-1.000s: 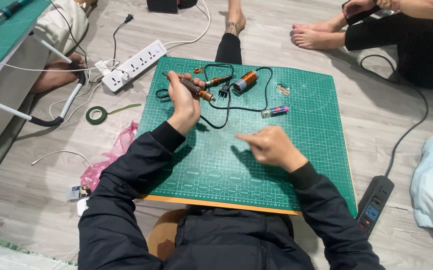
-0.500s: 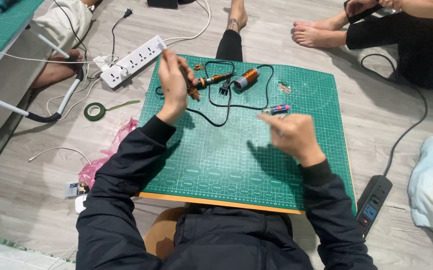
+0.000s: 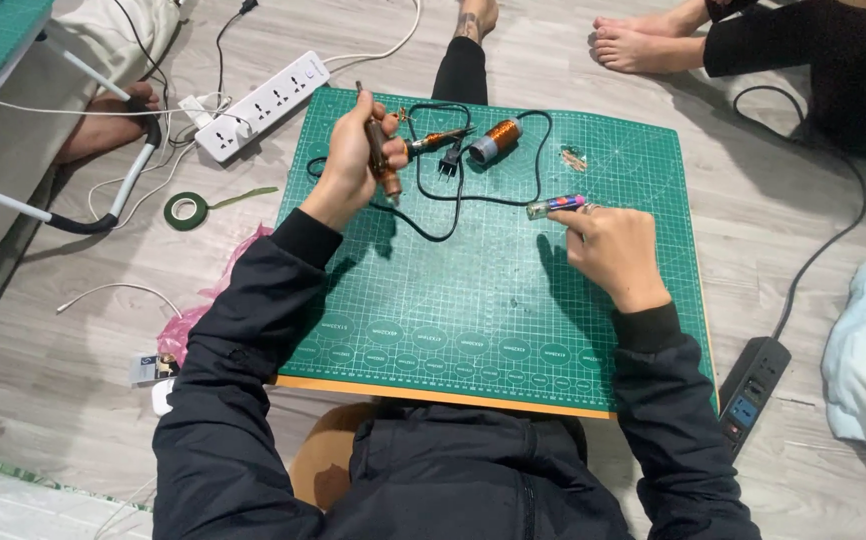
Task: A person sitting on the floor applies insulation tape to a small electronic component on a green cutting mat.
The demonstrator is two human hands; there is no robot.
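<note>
left hand (image 3: 353, 160) grips soldering iron (image 3: 381, 150); right hand (image 3: 613, 250) touches small tube (image 3: 556, 207).

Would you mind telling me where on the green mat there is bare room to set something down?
The green mat is bare across its near half, between the two sleeves and down to the front edge. The far right corner, beyond the small scraps, is also free. The far left is crowded: the left hand holds a soldering iron beside the black cord and copper coil. The right hand is at a small tube.

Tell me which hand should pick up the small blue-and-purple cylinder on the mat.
Right. The right hand already has its fingertips at the small cylinder, while the left hand is closed around a soldering tool farther away.
</note>
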